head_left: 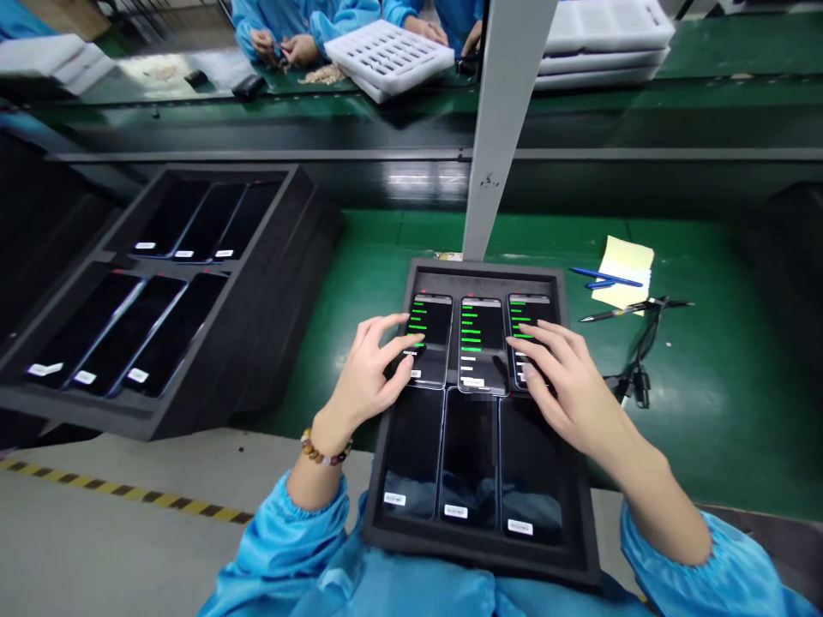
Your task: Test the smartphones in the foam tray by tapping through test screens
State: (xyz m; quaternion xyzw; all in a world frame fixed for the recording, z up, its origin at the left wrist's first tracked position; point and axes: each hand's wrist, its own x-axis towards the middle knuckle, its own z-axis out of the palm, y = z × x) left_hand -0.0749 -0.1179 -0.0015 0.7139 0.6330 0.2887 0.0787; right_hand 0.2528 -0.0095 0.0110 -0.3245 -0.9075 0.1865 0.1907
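A black foam tray (pixel 489 557) holds two rows of smartphones in front of me. The far row is lit with green and white text: a left smartphone (pixel 435 343), a middle smartphone (pixel 483 330) and a right smartphone (pixel 528 308). The near row has dark screens with white labels, among them a dark smartphone (pixel 472 454). My left hand (pixel 373 368) lies over the left lit smartphone, fingers apart, a fingertip at its screen. Fingers spread, my right hand (pixel 566 377) rests over the right lit smartphone, its index finger reaching towards the middle one. Neither hand grips anything.
Stacked foam trays (pixel 283 257) with dark phones stand at the left. On the green bench lie a yellow notepad (pixel 623 261), blue pens (pixel 608 278), a black pen (pixel 610 312) and a black cable (pixel 643 343). A grey post (pixel 498 128) rises behind my tray; co-workers' hands (pixel 299 50) are beyond.
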